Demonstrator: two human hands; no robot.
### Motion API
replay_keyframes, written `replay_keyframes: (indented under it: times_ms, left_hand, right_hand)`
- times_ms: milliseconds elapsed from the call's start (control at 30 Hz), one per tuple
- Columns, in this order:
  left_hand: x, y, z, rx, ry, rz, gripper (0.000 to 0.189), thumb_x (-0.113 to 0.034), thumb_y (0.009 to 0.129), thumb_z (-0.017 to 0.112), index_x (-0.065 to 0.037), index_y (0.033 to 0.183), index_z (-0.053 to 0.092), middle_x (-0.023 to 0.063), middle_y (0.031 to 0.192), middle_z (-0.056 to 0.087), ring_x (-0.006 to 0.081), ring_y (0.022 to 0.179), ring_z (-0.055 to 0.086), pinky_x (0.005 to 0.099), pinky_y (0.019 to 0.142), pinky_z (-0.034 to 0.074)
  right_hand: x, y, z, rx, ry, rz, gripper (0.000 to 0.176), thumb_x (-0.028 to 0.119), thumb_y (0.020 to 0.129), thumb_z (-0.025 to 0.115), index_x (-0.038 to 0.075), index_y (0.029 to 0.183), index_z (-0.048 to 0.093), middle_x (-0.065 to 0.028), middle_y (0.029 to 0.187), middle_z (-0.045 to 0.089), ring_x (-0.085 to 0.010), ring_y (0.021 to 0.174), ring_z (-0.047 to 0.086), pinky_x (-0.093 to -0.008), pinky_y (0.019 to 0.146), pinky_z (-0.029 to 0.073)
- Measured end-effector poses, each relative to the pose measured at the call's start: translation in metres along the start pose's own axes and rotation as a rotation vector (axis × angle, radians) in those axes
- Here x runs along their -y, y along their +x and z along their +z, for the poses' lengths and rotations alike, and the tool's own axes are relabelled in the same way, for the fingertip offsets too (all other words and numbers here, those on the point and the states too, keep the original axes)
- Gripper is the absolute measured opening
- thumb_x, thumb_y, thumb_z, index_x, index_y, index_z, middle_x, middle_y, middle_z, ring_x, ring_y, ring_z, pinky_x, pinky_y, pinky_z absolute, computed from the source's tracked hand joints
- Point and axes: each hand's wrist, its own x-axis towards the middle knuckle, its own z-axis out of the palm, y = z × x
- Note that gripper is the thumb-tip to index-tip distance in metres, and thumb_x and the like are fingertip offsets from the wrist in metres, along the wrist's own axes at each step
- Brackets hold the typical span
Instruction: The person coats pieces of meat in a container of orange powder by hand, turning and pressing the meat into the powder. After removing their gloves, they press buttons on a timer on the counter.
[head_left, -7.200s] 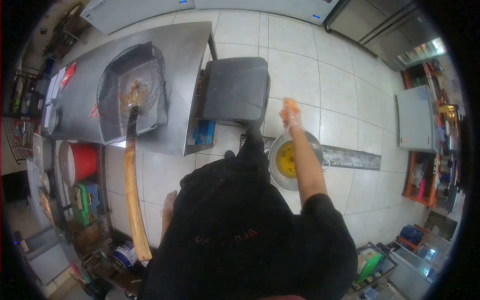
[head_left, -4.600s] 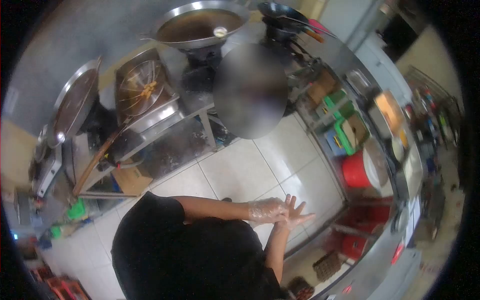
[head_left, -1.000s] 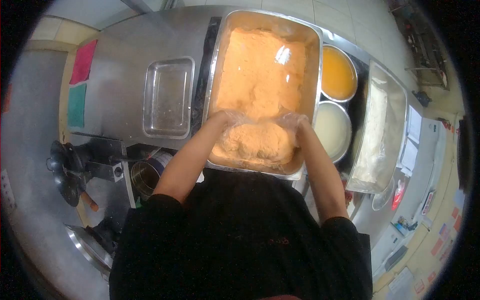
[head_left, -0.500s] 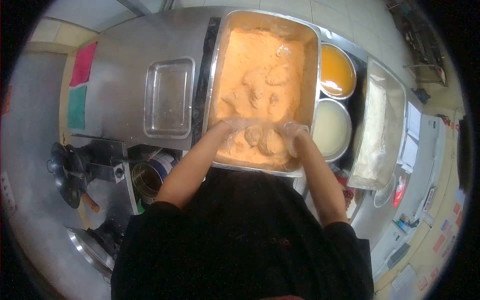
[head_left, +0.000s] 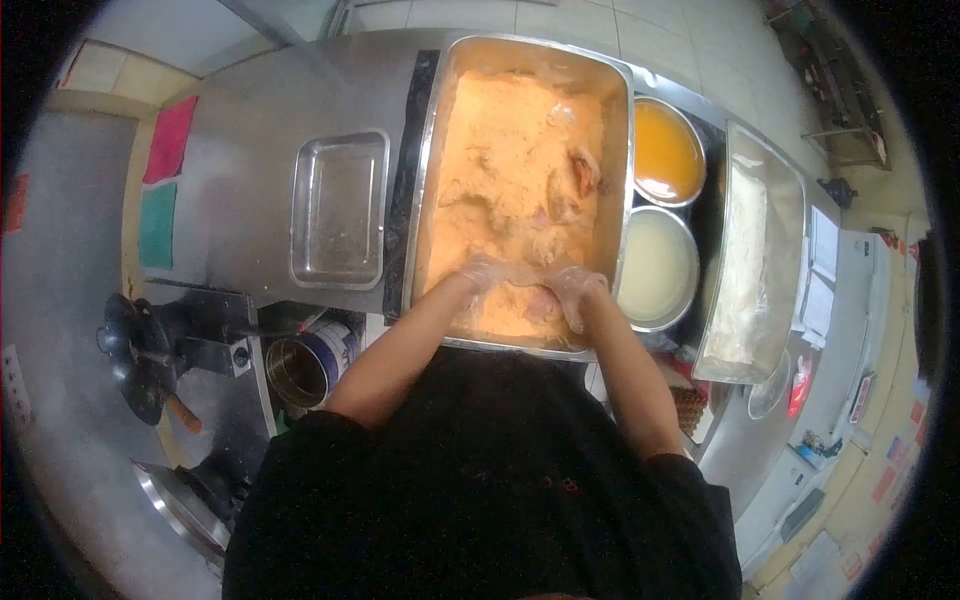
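Observation:
A deep steel pan (head_left: 627, 200) holds orange powdery coating (head_left: 490, 130), with several pieces of what looks like raw chicken (head_left: 585, 172) in it. Both hands wear clear plastic gloves and are low in the pan, near its front edge. My left hand (head_left: 482, 272) reaches into the coating, its fingertips buried or blurred. Opposite it, my right hand (head_left: 575, 286) points inward beside a pinkish, partly coated piece (head_left: 542, 305). Between the two hands lies more coated material, and whether either hand grips it is hidden.
Right of the pan stand a round bowl of orange liquid (head_left: 668, 150) and a bowl of pale liquid (head_left: 657, 268). Beyond them is a long steel tray of white flour (head_left: 745, 270). A shallow steel tray (head_left: 340, 272) sits on the left counter, above an open tin (head_left: 300, 370).
The coated pieces between my hands have dropped or turned over in the coating. Pieces further back now show darker, pinkish surfaces. The whole view has shifted slightly.

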Motion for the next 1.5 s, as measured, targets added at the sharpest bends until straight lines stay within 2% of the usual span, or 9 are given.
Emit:
replay_keyframes:
  times_ms: [200,333,533,600,667,833,1000,1267,1500]
  left_hand:
    - [-0.037,-0.055,-0.036,-0.344,-0.563,0.014,0.1,-0.081,0.095,0.048,-0.003,0.158,0.046,0.0259,0.159,0.048,0.0384,0.149,0.043,0.0452,0.122,0.034]
    - [0.039,0.011,-0.016,-0.509,-0.051,0.087,0.099,-0.082,0.098,0.037,-0.003,0.158,0.046,0.0241,0.165,0.041,0.0389,0.15,0.043,0.0503,0.122,0.033]
    - [-0.018,-0.051,-0.012,-0.085,-0.955,0.036,0.097,-0.079,0.101,0.034,-0.008,0.166,0.031,0.0236,0.17,0.033,0.0368,0.155,0.035,0.0523,0.125,0.026]
    - [-0.032,-0.085,-0.031,0.069,-1.263,0.143,0.099,-0.08,0.1,0.036,-0.009,0.169,0.024,0.0237,0.17,0.032,0.0355,0.157,0.032,0.0516,0.126,0.024]
    - [-0.027,-0.103,-0.04,-0.076,-0.953,0.082,0.099,-0.081,0.099,0.037,-0.008,0.166,0.03,0.0234,0.167,0.038,0.0368,0.151,0.04,0.0535,0.123,0.03]
    - [0.032,-0.034,-0.01,-0.518,-0.055,0.001,0.099,-0.083,0.098,0.038,-0.004,0.157,0.047,0.022,0.151,0.057,0.0391,0.136,0.057,0.0594,0.114,0.042]
    - [-0.056,-0.085,0.022,0.127,-1.323,-0.021,0.089,-0.074,0.105,0.035,-0.006,0.163,0.036,0.0178,0.164,0.043,0.0324,0.15,0.041,0.0477,0.119,0.041]
    - [-0.12,-0.127,-0.05,-0.025,-0.707,0.366,0.071,-0.059,0.106,0.052,-0.005,0.151,0.055,0.0173,0.146,0.063,0.034,0.131,0.061,0.0496,0.115,0.046]
    - [-0.176,-0.005,-0.146,-0.462,0.022,0.226,0.083,-0.067,0.095,0.063,-0.01,0.154,0.054,0.0215,0.166,0.042,0.0364,0.146,0.048,0.0502,0.117,0.041]
  right_hand:
    - [0.011,0.003,-0.016,-0.385,0.707,0.301,0.082,0.058,0.091,0.069,0.021,0.16,0.043,-0.0164,0.165,0.044,-0.035,0.145,0.051,-0.0473,0.121,0.037]
    - [0.019,-0.019,0.021,-0.372,0.768,0.342,0.087,0.066,0.096,0.058,0.01,0.16,0.043,-0.0189,0.166,0.042,-0.0342,0.144,0.052,-0.0472,0.121,0.035]
    - [0.066,-0.036,0.005,-0.405,0.942,0.654,0.084,0.065,0.101,0.052,0.004,0.16,0.045,-0.0221,0.161,0.048,-0.036,0.136,0.058,-0.0512,0.119,0.037]
    - [0.048,-0.055,-0.007,-0.078,1.988,-0.159,0.071,0.053,0.103,0.056,0.006,0.156,0.049,-0.0211,0.154,0.054,-0.0377,0.13,0.06,-0.0504,0.114,0.045]
    - [0.024,-0.054,0.007,-0.13,1.999,-0.017,0.058,0.046,0.103,0.058,0.005,0.144,0.056,-0.0189,0.142,0.06,-0.0328,0.122,0.063,-0.0497,0.097,0.052]
    - [-0.004,-0.002,0.066,-0.383,1.506,0.3,0.043,0.034,0.102,0.058,0.004,0.133,0.063,-0.0167,0.124,0.069,-0.0306,0.11,0.068,-0.0439,0.084,0.059]
    - [0.032,0.014,0.082,-0.397,1.061,0.371,0.04,0.03,0.1,0.06,0.003,0.13,0.065,-0.0162,0.127,0.069,-0.0314,0.112,0.069,-0.0452,0.087,0.059]
    - [0.018,-0.053,-0.033,-0.298,1.711,0.181,0.036,0.023,0.098,0.062,0.002,0.126,0.07,-0.0154,0.131,0.069,-0.0326,0.115,0.07,-0.0473,0.091,0.06]
    - [0.011,0.052,-0.119,-0.734,0.167,0.205,0.058,0.037,0.092,0.07,-0.002,0.136,0.064,-0.0226,0.137,0.067,-0.0377,0.12,0.067,-0.0421,0.1,0.055]
